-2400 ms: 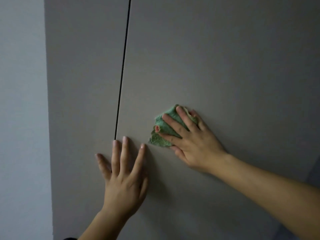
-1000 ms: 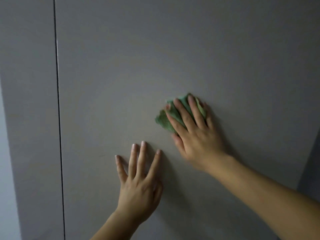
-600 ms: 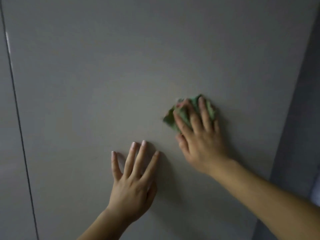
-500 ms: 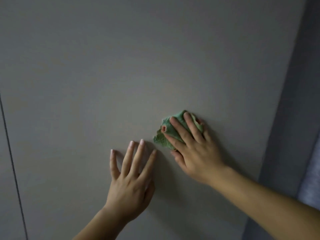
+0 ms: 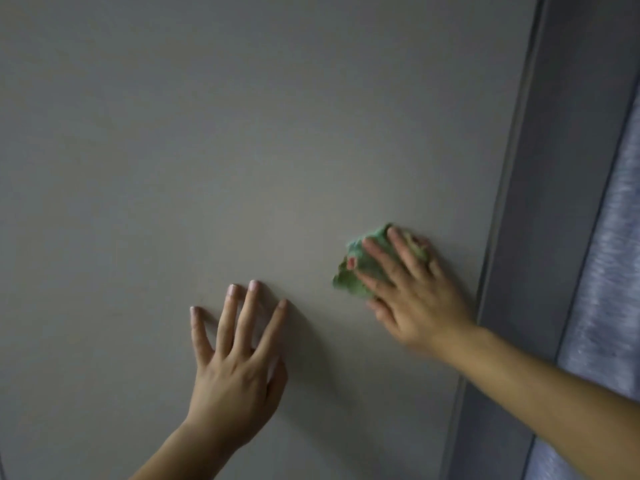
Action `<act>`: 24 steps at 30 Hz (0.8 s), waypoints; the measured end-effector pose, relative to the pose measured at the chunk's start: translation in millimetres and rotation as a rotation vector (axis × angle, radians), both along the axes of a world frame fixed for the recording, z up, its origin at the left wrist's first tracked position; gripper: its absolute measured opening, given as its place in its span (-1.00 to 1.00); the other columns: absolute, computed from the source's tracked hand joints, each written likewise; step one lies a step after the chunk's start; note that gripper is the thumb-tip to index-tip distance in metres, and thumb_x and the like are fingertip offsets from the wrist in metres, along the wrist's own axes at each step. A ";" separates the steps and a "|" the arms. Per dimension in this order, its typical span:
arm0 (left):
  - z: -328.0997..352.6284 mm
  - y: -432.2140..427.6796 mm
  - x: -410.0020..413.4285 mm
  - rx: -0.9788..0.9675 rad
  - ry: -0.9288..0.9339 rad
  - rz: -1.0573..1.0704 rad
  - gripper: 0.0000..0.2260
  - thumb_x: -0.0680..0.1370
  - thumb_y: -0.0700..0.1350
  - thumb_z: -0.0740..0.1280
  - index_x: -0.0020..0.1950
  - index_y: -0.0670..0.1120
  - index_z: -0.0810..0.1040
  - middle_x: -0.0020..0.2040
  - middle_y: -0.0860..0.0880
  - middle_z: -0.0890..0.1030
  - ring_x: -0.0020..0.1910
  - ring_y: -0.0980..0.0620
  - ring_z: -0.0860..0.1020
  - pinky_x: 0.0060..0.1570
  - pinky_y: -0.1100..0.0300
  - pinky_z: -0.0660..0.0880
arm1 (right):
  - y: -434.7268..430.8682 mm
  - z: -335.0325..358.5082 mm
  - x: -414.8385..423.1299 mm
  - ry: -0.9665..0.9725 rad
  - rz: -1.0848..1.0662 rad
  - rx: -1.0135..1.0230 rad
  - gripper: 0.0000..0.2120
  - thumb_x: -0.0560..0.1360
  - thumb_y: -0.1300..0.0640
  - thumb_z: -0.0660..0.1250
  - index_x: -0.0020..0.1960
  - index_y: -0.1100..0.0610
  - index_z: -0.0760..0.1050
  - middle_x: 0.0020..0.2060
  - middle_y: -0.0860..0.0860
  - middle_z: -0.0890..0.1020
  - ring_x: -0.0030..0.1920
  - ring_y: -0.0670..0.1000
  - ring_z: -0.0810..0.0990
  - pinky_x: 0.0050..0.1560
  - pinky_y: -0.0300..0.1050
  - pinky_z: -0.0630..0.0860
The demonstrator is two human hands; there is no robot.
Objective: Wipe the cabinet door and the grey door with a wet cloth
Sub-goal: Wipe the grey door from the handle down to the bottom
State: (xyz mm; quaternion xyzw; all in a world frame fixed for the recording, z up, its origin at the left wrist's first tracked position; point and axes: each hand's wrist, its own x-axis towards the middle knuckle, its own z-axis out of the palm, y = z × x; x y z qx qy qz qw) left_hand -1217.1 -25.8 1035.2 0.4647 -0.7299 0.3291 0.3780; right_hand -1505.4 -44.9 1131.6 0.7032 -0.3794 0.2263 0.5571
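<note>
A flat grey-beige cabinet door fills most of the view. My right hand presses a crumpled green cloth flat against the door near its right edge, with straight fingers spread over the cloth. The cloth shows only at the fingertips and is slightly blurred. My left hand lies flat on the door lower and to the left, fingers spread, holding nothing.
A darker grey side panel or frame runs down the right of the door. Beyond it, at the far right, hangs a pale bluish textured surface, perhaps a curtain.
My right hand has slid the cloth rightwards across the door, close to its right edge. The view has panned right, so the left seam is gone. My left hand stays flat on the door.
</note>
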 end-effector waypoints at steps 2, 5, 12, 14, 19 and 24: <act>0.1 0.9 -1.1 -0.001 0.006 0.009 -0.37 0.50 0.03 0.23 0.58 -0.07 0.36 0.64 -0.27 0.13 0.63 -0.31 0.06 0.42 -0.56 0.03 | -3.4 35.2 -16.9 -0.184 -0.026 -0.061 -0.38 0.61 -0.11 0.11 0.63 0.02 0.11 0.61 0.13 0.14 0.61 0.27 0.07 0.57 0.22 -0.06; -1.9 1.9 -8.9 -0.022 0.010 -0.007 -0.36 0.50 0.03 0.23 0.59 -0.06 0.31 0.64 -0.28 0.12 0.64 -0.30 0.04 0.43 -0.55 0.01 | -3.4 56.5 -25.8 -0.465 -0.032 -0.065 -0.38 0.63 -0.10 0.10 0.63 0.08 0.12 0.61 0.22 0.13 0.61 0.31 0.03 0.56 0.32 0.00; -9.7 5.9 -39.5 -0.033 -0.074 -0.091 -0.40 0.52 0.05 0.24 0.57 -0.05 0.38 0.63 -0.26 0.17 0.63 -0.30 0.11 0.40 -0.56 0.08 | 10.8 -32.0 -44.2 -0.223 -0.011 0.080 -0.36 0.62 -0.09 0.12 0.64 0.05 0.05 0.63 0.05 0.03 0.63 0.24 -0.04 0.55 0.34 0.10; -10.3 4.9 -46.5 -0.024 -0.090 -0.096 -0.40 0.51 0.05 0.24 0.56 -0.05 0.40 0.63 -0.25 0.18 0.63 -0.28 0.12 0.40 -0.56 0.08 | 7.8 -8.0 -51.6 -0.249 0.006 0.054 -0.37 0.62 -0.08 0.13 0.63 0.06 0.07 0.63 0.07 0.04 0.63 0.25 -0.02 0.57 0.30 0.06; -14.7 0.6 -57.6 0.010 -0.094 -0.045 -0.35 0.47 0.04 0.24 0.58 -0.03 0.36 0.64 -0.25 0.16 0.63 -0.31 0.07 0.38 -0.60 0.02 | -2.3 71.1 -49.4 -0.505 0.047 -0.031 -0.37 0.65 -0.04 0.10 0.64 0.18 0.08 0.62 0.22 0.05 0.61 0.34 -0.04 0.57 0.31 0.00; -12.7 3.0 -51.8 0.012 -0.109 -0.059 -0.37 0.49 0.03 0.27 0.58 -0.04 0.37 0.64 -0.25 0.16 0.63 -0.32 0.09 0.42 -0.57 0.02 | 3.1 -23.4 -49.9 -0.465 0.039 0.041 -0.38 0.67 -0.08 0.03 0.62 0.24 0.13 0.62 0.24 0.02 0.60 0.37 -0.04 0.54 0.39 0.05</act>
